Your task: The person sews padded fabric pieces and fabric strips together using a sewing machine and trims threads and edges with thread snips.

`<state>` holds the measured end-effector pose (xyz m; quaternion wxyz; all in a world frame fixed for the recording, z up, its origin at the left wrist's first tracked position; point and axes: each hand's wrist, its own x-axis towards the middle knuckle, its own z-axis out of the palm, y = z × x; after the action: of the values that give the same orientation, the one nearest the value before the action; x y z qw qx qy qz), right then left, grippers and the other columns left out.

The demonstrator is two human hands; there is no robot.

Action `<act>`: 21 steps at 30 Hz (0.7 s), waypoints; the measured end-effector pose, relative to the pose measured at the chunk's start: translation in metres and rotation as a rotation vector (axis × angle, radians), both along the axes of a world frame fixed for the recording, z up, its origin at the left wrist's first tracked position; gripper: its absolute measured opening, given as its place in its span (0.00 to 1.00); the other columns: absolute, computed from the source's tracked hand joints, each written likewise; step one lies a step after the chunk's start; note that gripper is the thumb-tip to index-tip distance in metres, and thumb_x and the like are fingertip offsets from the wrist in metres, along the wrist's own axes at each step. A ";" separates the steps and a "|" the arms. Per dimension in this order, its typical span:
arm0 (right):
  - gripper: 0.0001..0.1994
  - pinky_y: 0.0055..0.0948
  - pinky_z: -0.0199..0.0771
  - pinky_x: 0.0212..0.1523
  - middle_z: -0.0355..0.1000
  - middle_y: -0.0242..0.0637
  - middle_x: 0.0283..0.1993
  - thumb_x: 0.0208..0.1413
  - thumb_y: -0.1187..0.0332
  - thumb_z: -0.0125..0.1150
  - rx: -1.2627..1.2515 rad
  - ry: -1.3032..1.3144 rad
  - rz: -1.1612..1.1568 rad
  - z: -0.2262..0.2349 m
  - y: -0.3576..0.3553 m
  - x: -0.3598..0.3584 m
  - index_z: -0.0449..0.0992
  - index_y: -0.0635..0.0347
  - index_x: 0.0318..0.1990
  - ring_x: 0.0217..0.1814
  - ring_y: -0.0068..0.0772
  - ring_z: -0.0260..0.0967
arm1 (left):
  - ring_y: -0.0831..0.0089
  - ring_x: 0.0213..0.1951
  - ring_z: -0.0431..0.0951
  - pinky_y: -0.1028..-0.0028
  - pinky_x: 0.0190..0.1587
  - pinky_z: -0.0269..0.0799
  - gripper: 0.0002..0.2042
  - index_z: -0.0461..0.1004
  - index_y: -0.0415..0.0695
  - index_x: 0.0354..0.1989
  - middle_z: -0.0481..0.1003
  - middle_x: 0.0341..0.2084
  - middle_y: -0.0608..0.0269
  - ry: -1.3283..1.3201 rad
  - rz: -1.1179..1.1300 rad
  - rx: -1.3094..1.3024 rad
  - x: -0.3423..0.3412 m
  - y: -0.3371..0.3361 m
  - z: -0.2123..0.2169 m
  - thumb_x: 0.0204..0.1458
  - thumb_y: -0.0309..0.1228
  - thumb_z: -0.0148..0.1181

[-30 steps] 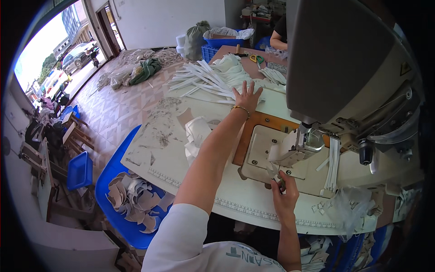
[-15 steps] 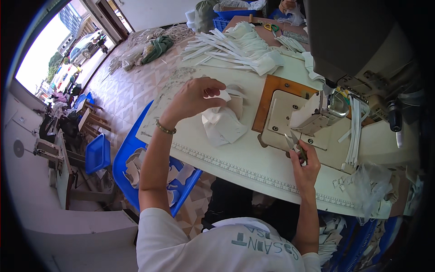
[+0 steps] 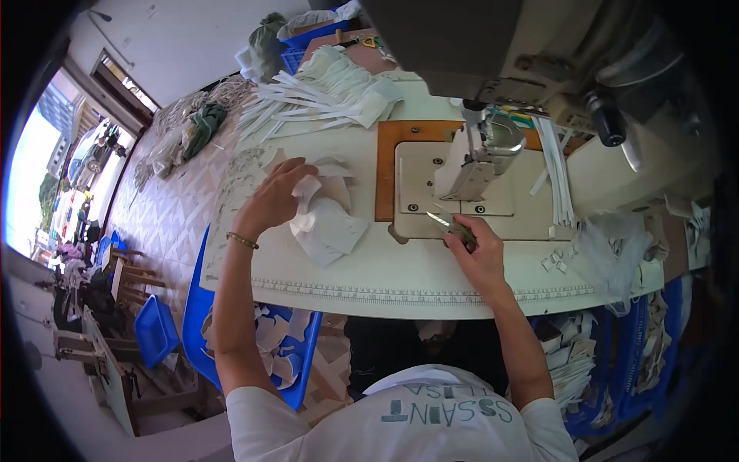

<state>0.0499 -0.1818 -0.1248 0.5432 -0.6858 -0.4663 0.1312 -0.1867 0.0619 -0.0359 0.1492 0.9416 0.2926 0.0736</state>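
Note:
My left hand is over the left part of the white sewing table, its fingers curled at the edge of a white fabric piece. The thumb is mostly hidden. Right beside it lies a small loose heap of white and beige fabric pieces. Another pale piece shows just beyond the fingers. In my right hand is a pair of thread snips, blades pointing left and slightly apart. That hand is at the near edge of the sewing machine's metal plate.
The machine's arm post rises beyond my right hand. White strips are heaped at the far left of the table; more strips hang to the right. A clear plastic bag lies at right. A blue tub of cut pieces stands below left.
My left hand has lowered from above the heap to its left side, fingers now at the fabric. My right hand still holds the snips. The whole view has turned and shifted.

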 end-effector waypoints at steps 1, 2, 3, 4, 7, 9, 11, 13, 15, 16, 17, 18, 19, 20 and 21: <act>0.16 0.26 0.70 0.29 0.71 0.41 0.36 0.45 0.72 0.63 0.002 -0.030 0.007 0.003 0.001 -0.001 0.71 0.65 0.43 0.28 0.30 0.70 | 0.56 0.60 0.57 0.66 0.58 0.57 0.22 0.67 0.44 0.43 0.61 0.55 0.53 -0.033 0.032 -0.006 0.002 -0.007 0.008 0.35 0.12 0.48; 0.16 0.27 0.70 0.30 0.70 0.42 0.37 0.45 0.72 0.63 0.031 -0.033 0.027 0.003 0.002 -0.002 0.71 0.65 0.43 0.28 0.32 0.70 | 0.56 0.58 0.59 0.66 0.58 0.59 0.19 0.67 0.42 0.39 0.64 0.51 0.53 -0.080 -0.005 0.109 -0.004 -0.004 0.004 0.36 0.13 0.50; 0.16 0.28 0.71 0.30 0.70 0.42 0.37 0.45 0.72 0.63 0.055 -0.042 0.033 0.001 0.003 0.000 0.70 0.65 0.43 0.29 0.35 0.70 | 0.53 0.52 0.65 0.64 0.53 0.62 0.16 0.66 0.40 0.36 0.68 0.42 0.53 -0.173 0.009 0.208 -0.002 -0.004 -0.001 0.35 0.12 0.49; 0.15 0.30 0.71 0.31 0.70 0.43 0.37 0.45 0.72 0.62 0.051 -0.029 0.037 0.001 0.004 0.001 0.70 0.66 0.42 0.29 0.37 0.71 | 0.51 0.43 0.68 0.62 0.45 0.64 0.13 0.64 0.39 0.33 0.69 0.34 0.51 -0.190 0.014 0.201 -0.001 -0.007 0.004 0.36 0.12 0.48; 0.16 0.27 0.70 0.30 0.69 0.41 0.37 0.46 0.71 0.62 0.051 -0.050 0.058 -0.004 0.004 0.004 0.70 0.64 0.44 0.29 0.31 0.70 | 0.51 0.33 0.67 0.59 0.36 0.61 0.08 0.62 0.37 0.28 0.65 0.27 0.51 -0.142 0.080 0.343 -0.009 -0.008 0.005 0.39 0.13 0.45; 0.16 0.28 0.71 0.31 0.69 0.41 0.37 0.46 0.71 0.61 0.067 -0.052 0.049 -0.005 0.006 0.001 0.70 0.64 0.44 0.30 0.32 0.70 | 0.52 0.31 0.65 0.59 0.35 0.60 0.07 0.63 0.37 0.27 0.64 0.25 0.52 -0.212 0.049 0.429 -0.021 -0.002 0.010 0.39 0.13 0.44; 0.16 0.28 0.71 0.32 0.69 0.41 0.37 0.46 0.71 0.61 0.086 -0.062 0.060 -0.007 0.003 0.006 0.70 0.64 0.44 0.30 0.32 0.70 | 0.54 0.31 0.64 0.60 0.34 0.60 0.06 0.63 0.37 0.26 0.63 0.25 0.52 -0.210 0.025 0.627 -0.016 -0.007 0.021 0.39 0.13 0.45; 0.17 0.28 0.71 0.34 0.69 0.41 0.37 0.45 0.71 0.62 0.116 -0.063 0.047 -0.008 0.002 0.005 0.69 0.64 0.45 0.33 0.32 0.70 | 0.55 0.32 0.64 0.60 0.33 0.60 0.06 0.63 0.37 0.25 0.63 0.25 0.53 -0.216 0.032 0.662 -0.011 -0.020 0.036 0.39 0.13 0.47; 0.17 0.28 0.71 0.35 0.69 0.41 0.37 0.45 0.72 0.62 0.141 -0.016 0.042 0.001 -0.001 0.002 0.69 0.64 0.45 0.34 0.33 0.69 | 0.55 0.33 0.65 0.59 0.33 0.61 0.07 0.64 0.37 0.25 0.62 0.25 0.54 -0.163 0.000 0.825 -0.003 -0.043 0.052 0.37 0.13 0.48; 0.18 0.28 0.70 0.35 0.69 0.41 0.37 0.45 0.72 0.62 0.162 0.025 0.032 0.007 -0.004 0.003 0.69 0.63 0.45 0.34 0.33 0.69 | 0.56 0.33 0.65 0.59 0.34 0.61 0.07 0.64 0.37 0.24 0.62 0.25 0.55 -0.137 -0.030 0.844 0.007 -0.057 0.057 0.36 0.13 0.48; 0.18 0.28 0.70 0.35 0.69 0.41 0.37 0.45 0.72 0.62 0.162 0.022 0.032 0.010 -0.007 0.006 0.69 0.63 0.45 0.34 0.33 0.69 | 0.56 0.32 0.66 0.60 0.34 0.62 0.05 0.64 0.37 0.22 0.62 0.24 0.54 -0.123 -0.084 0.854 0.024 -0.077 0.061 0.35 0.15 0.50; 0.17 0.31 0.71 0.37 0.68 0.44 0.38 0.45 0.73 0.60 0.124 0.100 0.001 0.014 -0.011 0.012 0.69 0.63 0.45 0.35 0.38 0.69 | 0.58 0.32 0.66 0.61 0.34 0.62 0.04 0.64 0.37 0.20 0.62 0.23 0.55 -0.113 -0.168 0.853 0.041 -0.096 0.060 0.34 0.17 0.51; 0.17 0.34 0.71 0.39 0.68 0.46 0.38 0.44 0.75 0.58 0.083 0.177 -0.031 0.018 -0.016 0.019 0.68 0.63 0.45 0.36 0.43 0.70 | 0.59 0.32 0.67 0.63 0.34 0.63 0.04 0.64 0.37 0.19 0.63 0.23 0.55 -0.104 -0.254 0.849 0.059 -0.114 0.057 0.33 0.18 0.52; 0.14 0.35 0.71 0.37 0.68 0.45 0.37 0.44 0.77 0.55 0.071 0.133 -0.084 0.022 -0.023 0.027 0.70 0.62 0.42 0.36 0.44 0.69 | 0.61 0.32 0.67 0.65 0.33 0.63 0.04 0.64 0.38 0.18 0.63 0.22 0.57 -0.106 -0.349 0.792 0.074 -0.127 0.049 0.33 0.20 0.53; 0.13 0.36 0.71 0.36 0.68 0.45 0.35 0.44 0.78 0.55 0.050 0.023 -0.129 0.026 -0.027 0.033 0.70 0.62 0.40 0.35 0.45 0.69 | 0.63 0.31 0.67 0.67 0.33 0.63 0.04 0.65 0.39 0.18 0.63 0.21 0.58 -0.096 -0.434 0.740 0.082 -0.139 0.042 0.32 0.22 0.54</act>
<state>0.0825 -0.2091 -0.0985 0.5728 -0.6991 -0.4179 0.0923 -0.1042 -0.0772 0.0065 -0.1732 0.9669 0.0344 0.1843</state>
